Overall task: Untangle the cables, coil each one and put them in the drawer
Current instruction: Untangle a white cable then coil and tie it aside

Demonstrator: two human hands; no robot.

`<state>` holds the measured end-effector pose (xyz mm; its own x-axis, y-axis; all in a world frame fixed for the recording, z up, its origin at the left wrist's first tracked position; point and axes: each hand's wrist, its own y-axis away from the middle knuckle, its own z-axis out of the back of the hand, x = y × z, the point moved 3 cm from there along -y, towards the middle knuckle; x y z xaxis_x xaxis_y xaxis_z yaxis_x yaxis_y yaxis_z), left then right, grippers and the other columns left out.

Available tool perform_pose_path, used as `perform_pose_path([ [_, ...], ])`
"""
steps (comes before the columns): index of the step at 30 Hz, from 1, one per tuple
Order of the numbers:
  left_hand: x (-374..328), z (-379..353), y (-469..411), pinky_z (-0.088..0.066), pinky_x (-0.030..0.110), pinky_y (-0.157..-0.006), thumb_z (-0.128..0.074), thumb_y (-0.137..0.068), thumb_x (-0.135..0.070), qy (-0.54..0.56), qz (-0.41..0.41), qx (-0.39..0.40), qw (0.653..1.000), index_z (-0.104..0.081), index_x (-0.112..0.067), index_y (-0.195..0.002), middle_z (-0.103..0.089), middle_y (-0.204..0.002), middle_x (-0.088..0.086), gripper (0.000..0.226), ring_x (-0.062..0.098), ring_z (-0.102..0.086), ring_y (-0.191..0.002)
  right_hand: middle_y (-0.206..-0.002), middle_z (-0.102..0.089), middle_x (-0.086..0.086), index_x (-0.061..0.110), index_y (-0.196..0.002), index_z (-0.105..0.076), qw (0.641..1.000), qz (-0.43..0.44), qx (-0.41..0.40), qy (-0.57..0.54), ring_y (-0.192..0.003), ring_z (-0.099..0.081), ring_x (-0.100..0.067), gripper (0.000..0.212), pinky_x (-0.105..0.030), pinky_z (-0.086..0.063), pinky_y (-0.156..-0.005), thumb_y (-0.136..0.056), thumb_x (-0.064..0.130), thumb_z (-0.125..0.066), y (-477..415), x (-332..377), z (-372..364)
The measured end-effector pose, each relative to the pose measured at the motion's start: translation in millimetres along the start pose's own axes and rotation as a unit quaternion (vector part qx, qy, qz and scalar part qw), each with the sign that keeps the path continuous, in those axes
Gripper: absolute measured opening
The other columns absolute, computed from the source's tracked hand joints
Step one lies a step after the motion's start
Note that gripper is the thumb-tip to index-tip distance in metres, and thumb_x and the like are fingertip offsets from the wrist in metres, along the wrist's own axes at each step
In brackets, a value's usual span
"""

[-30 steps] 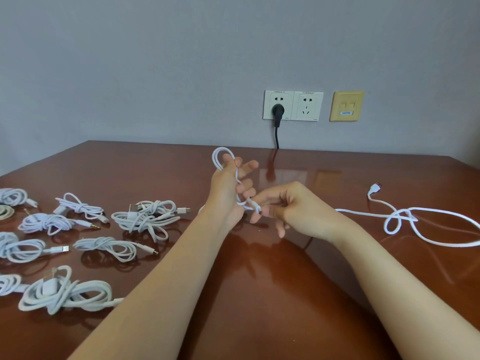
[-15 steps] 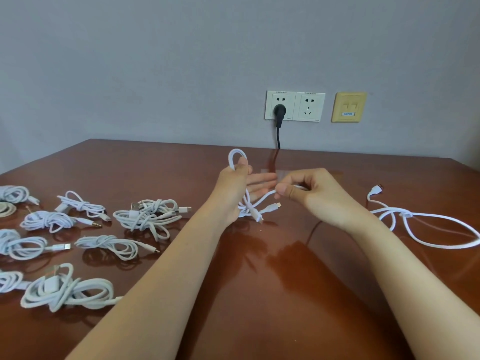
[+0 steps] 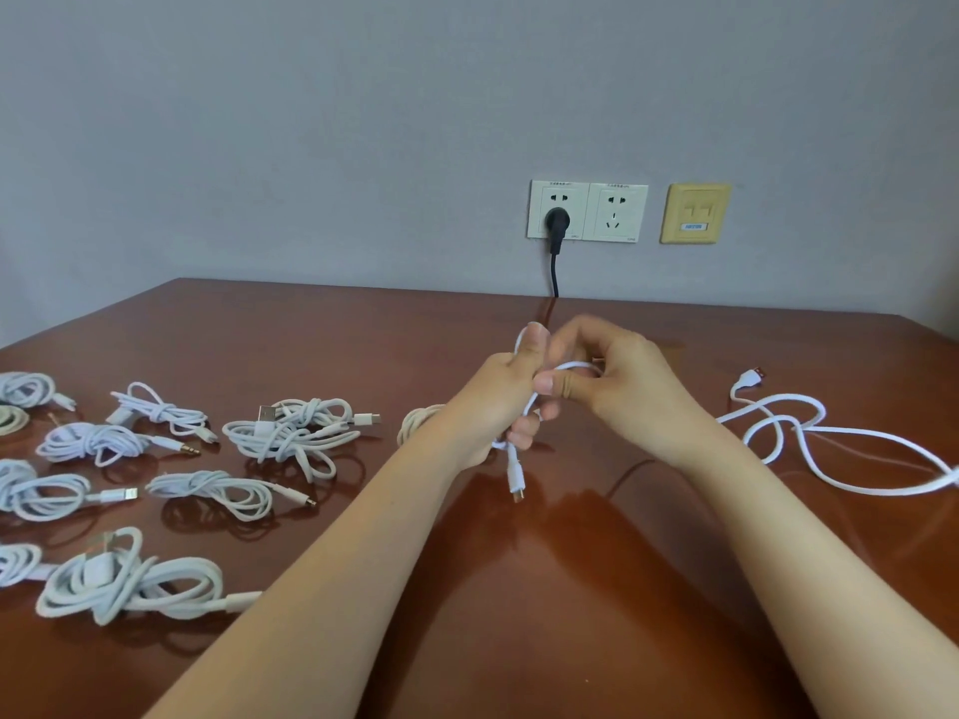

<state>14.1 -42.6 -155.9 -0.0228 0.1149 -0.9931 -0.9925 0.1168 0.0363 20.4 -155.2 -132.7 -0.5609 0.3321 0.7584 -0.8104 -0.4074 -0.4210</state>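
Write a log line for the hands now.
left hand: grips white cable | right hand: pinches same cable | step: coiling

Nothing legible. Blue label point(image 3: 693, 226) on yellow wall plate point(image 3: 695, 199), up-right beyond grip: blurred. Print point(image 3: 558, 185) atop white sockets point(image 3: 597, 212): too small.

A thin white cable point(image 3: 515, 467) hangs over a glossy red-brown table point(image 3: 519, 589). White coils point(image 3: 290, 433) lie left of the left hand point(image 3: 498, 397), and a loose white cable point(image 3: 778, 422) with a red-tipped plug lies right of the right hand point(image 3: 622, 386). Beyond both, a grey wall point(image 3: 311, 121) bears white sockets point(image 3: 615, 210), a black plug point(image 3: 558, 223) and a yellow plate point(image 3: 695, 212).
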Motion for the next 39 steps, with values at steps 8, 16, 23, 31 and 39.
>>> perform_pose_path([
  [8, 7, -7, 0, -0.018, 0.015, -0.034, -0.023, -0.088, -0.066, -0.031, 0.066, 0.101, 0.992, -0.039, -0.014, -0.083, -0.034, -0.044, -0.006, 0.055, 0.004, -0.019, -0.031, -0.066, -0.061, 0.0, 0.015, -0.084, -0.048, 0.998, -0.005, -0.019, 0.065, -0.064, -0.056, -0.01, 0.015, -0.023, -0.042, -0.066, -0.092, 0.003, -0.047, -2, -16, 3],
  [16, 9, -7, 6, -0.021, 0.015, -0.034, -0.04, -0.099, -0.038, -0.095, 0.087, 0.164, 0.978, -0.047, -0.013, -0.085, -0.03, -0.042, -0.009, 0.03, 0.003, -0.022, -0.031, -0.042, -0.044, 0.014, 0.019, -0.07, -0.049, 0.993, -0.026, -0.083, 0.076, -0.044, -0.037, -0.003, 0.031, -0.013, -0.03, -0.046, -0.071, 0.032, -0.077, -4, -24, 17],
  [23, 3, -2, 1, -0.018, 0.013, -0.031, -0.031, -0.1, -0.042, 0.04, 0.064, 0.099, 0.992, -0.045, -0.013, -0.079, -0.027, -0.039, -0.008, 0.039, 0.003, -0.018, -0.028, -0.046, -0.047, 0.01, 0.025, -0.07, -0.054, 0.997, -0.042, -0.065, 0.023, -0.044, -0.038, -0.003, 0.024, -0.023, -0.031, -0.054, -0.094, 0.024, -0.051, -7, -26, 17],
  [31, 1, 8, -3, -0.018, 0.013, -0.031, -0.033, -0.1, -0.041, 0.089, 0.051, 0.041, 0.994, -0.044, -0.014, -0.078, -0.025, -0.039, -0.007, 0.038, 0.005, -0.018, -0.028, -0.052, -0.052, 0.009, 0.025, -0.073, -0.053, 0.996, -0.011, -0.032, 0.08, -0.05, -0.04, -0.003, 0.028, -0.019, -0.034, -0.055, -0.095, 0.009, -0.046, -5, -28, 15],
  [39, 8, 2, -1, -0.02, 0.014, -0.032, -0.04, -0.098, -0.041, 0.015, 0.058, 0.082, 0.995, -0.044, -0.014, -0.077, -0.027, -0.04, -0.008, 0.035, 0.004, -0.02, -0.03, -0.055, -0.054, 0.013, 0.023, -0.074, -0.055, 0.999, 0.023, -0.046, 0.02, -0.057, -0.042, -0.006, 0.034, -0.03, -0.038, -0.065, -0.093, -0.002, -0.043, -6, -24, 17],
])
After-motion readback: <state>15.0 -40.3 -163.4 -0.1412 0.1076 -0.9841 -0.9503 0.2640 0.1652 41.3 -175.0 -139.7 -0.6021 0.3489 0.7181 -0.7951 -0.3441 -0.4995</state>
